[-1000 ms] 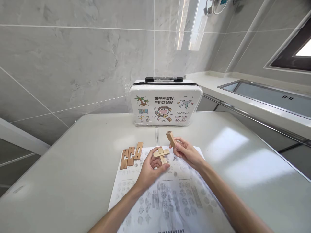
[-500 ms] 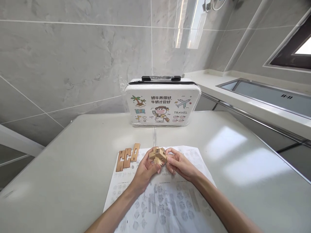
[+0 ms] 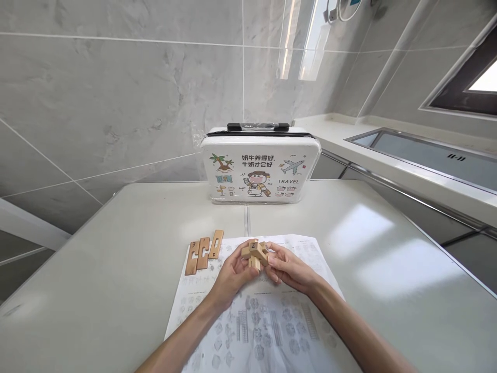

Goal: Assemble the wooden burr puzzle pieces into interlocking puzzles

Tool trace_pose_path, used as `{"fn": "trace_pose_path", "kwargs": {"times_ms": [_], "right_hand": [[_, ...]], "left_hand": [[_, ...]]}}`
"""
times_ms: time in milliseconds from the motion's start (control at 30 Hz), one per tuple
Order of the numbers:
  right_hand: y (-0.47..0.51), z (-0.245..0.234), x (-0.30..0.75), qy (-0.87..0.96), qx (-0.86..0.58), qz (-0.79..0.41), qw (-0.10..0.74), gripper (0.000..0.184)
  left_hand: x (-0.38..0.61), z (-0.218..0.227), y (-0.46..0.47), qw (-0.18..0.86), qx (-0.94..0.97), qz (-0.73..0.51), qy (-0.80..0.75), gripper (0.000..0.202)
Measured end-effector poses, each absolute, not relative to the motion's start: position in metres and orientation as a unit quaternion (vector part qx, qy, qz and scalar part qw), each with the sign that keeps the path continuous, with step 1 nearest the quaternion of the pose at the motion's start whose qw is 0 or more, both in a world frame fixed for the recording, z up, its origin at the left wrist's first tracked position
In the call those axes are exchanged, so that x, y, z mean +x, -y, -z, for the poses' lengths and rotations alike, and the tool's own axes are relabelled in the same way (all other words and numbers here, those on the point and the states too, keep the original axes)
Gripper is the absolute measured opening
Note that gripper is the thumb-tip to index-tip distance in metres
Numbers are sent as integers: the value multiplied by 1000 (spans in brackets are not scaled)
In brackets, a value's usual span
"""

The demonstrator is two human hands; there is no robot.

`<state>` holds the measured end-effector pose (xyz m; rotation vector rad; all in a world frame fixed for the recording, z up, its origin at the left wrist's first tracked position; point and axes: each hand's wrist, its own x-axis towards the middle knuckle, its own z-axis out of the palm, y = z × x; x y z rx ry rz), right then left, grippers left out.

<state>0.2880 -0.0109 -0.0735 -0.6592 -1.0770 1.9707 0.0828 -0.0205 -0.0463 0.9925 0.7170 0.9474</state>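
Between my hands is a wooden burr puzzle (image 3: 254, 253) of interlocking light blocks, held above a printed sheet; a dark mark like a 2 or Z shows on its top block. My left hand (image 3: 233, 274) grips it from the left, thumb at the lower front block. On the other side, the fingers of my right hand (image 3: 288, 265) pinch its right end. Left of my hands lie three flat notched wooden pieces: one with a long slot (image 3: 216, 243), a middle one (image 3: 203, 254) and a darker outer one (image 3: 192, 258), each bearing a black mark.
The printed sheet (image 3: 217, 331) with small diagrams lies on the white table (image 3: 116, 269). A white cartoon-printed case (image 3: 258, 166) in clear plastic stands at the back by the tiled wall. To the right is a counter with a sink (image 3: 430, 158).
The puzzle has tilted slightly and sits a little lower in my hands, showing more of its front block end. The flat pieces lie where they were.
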Motion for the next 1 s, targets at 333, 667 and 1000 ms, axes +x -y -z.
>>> {"fn": "trace_pose_path", "kwargs": {"times_ms": [333, 667, 1000], "right_hand": [[13, 66, 280, 441, -280, -749, 407, 46], [17, 67, 279, 540, -391, -593, 452, 32], [20, 59, 287, 697, -467, -355, 412, 19]], "left_hand": [[86, 45, 24, 746, 441, -413, -280, 79], [84, 45, 24, 698, 449, -410, -378, 87], [82, 51, 26, 675, 497, -381, -391, 82]]}}
